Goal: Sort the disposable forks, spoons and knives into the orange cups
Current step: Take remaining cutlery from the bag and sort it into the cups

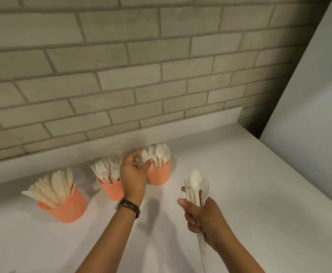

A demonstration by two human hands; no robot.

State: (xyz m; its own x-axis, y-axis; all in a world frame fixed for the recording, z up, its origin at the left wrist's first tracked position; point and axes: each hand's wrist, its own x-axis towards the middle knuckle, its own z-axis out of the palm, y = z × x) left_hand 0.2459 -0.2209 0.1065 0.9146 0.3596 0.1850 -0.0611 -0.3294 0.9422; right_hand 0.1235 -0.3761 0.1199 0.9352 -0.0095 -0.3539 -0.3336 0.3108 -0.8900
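Observation:
Three orange cups stand in a row on the white counter (240, 174). The left cup (68, 210) holds several knives, the middle cup (111, 191) several forks, and the right cup (160, 177) several spoons. My left hand (134, 174) is at the left rim of the spoon cup, thumb and fingers pinching the bowl of a spoon (145, 155) that stands in it. My right hand (202, 217), nearer me and to the right, grips a bundle of mixed cutlery (195, 186), spoons and forks, heads up.
A brick wall with a low white ledge (200, 119) runs along the back of the counter. A white panel (309, 95) closes the right side. My left wrist wears a dark watch (129, 205).

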